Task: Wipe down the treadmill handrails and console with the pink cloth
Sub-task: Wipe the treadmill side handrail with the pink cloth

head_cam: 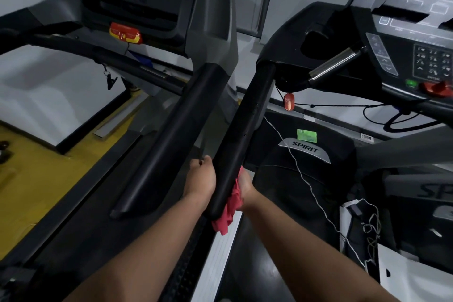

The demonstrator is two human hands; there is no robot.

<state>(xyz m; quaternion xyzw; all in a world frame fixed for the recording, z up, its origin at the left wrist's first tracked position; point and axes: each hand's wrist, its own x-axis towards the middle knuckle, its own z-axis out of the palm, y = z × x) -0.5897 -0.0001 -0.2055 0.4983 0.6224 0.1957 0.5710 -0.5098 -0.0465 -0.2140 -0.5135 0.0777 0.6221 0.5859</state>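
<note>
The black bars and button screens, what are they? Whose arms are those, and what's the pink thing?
This picture comes from a camera worn on a person's head, so the arms are theirs. The machines are two treadmills, for running indoors. The left hand grips a black handrail near its end. The right hand holds the pink cloth against that rail's other side to wipe it. The screen with buttons, upper right, is that treadmill's console. A red safety key dangles on a cord.

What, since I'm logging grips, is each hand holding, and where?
Right hand holds the bunched cloth by its top, against the near end of the handrail. Left hand is curled beside that rail; a grip there cannot be told.
</note>
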